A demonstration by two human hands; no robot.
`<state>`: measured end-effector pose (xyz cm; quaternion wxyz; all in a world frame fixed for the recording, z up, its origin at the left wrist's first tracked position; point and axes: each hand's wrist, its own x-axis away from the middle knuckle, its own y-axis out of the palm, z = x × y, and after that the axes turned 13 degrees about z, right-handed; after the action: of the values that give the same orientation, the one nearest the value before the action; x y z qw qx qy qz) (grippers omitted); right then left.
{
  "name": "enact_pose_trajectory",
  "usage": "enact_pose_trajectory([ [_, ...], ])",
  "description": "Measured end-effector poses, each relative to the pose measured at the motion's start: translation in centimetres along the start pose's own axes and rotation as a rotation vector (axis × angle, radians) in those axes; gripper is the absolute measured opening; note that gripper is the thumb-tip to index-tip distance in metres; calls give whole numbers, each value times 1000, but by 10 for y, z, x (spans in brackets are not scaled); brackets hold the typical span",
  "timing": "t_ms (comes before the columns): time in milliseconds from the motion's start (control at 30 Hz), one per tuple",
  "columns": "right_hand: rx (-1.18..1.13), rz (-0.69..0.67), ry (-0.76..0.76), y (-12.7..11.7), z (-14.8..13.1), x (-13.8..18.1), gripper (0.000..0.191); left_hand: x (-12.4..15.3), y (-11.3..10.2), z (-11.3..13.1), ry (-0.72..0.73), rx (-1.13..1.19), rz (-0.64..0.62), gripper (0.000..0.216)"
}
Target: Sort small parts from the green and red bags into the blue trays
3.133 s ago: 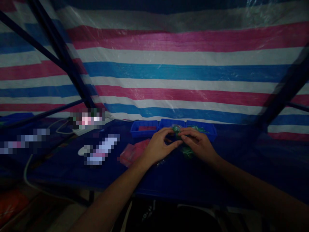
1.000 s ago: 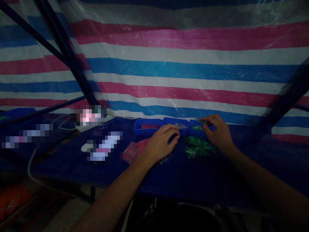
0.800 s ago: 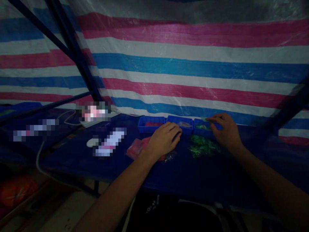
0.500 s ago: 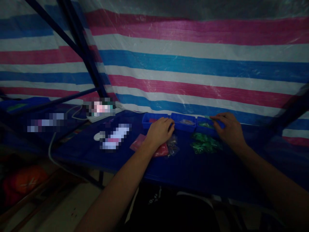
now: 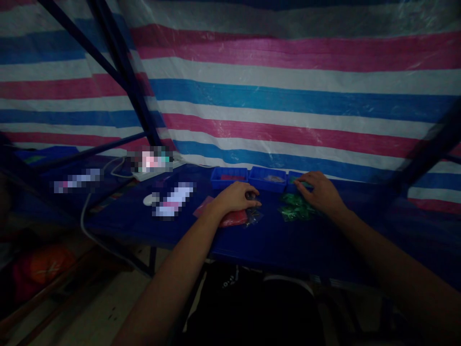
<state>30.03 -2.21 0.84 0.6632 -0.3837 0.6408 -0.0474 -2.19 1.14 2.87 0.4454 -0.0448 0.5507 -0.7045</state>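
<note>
Green packets [image 5: 297,209] lie on the tabletop [image 5: 266,245] before the rightmost bin [image 5: 291,178], where our right hand [image 5: 319,191] seems picking or placing, its grip we cannot tell, while our left hand [image 5: 233,198], fingers parted at clear bags [image 5: 254,219], must pinch to lift one.

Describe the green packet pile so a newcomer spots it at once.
Find the striped sheet, then the row of blue trays at its foot. On the blue table before the rightmost tray, by the right hand, lies the pile of green packets. Its green colour sets it apart from the red packets farther left.
</note>
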Motion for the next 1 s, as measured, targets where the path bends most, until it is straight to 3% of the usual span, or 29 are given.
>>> enact_pose_trajectory([
  [233, -137, 44, -37, 2, -35, -1, 21, -6, 3, 0, -8, 241, 92, 29],
  [367, -228, -28, -24, 7, -50, 2, 18, -10, 2, 6, 2, 272, 153, 26],
  [567, -261, -203, -99, 8, -56, 3, 27, -6, 1, 12, 114, -23, 131, 23],
  [700, -153, -344, -259, 6, -54, 5, 56, -3, 4, 24, 195, -141, 154, 28],
  [833, -82, -373, -302, 14, -56, 7, 37, -6, 8, 48, 261, -163, 229, 26],
  [1000, -74, -403, -249, 30, -67, 4, 21, -23, 4, 63, 301, -171, 159, 26],
])
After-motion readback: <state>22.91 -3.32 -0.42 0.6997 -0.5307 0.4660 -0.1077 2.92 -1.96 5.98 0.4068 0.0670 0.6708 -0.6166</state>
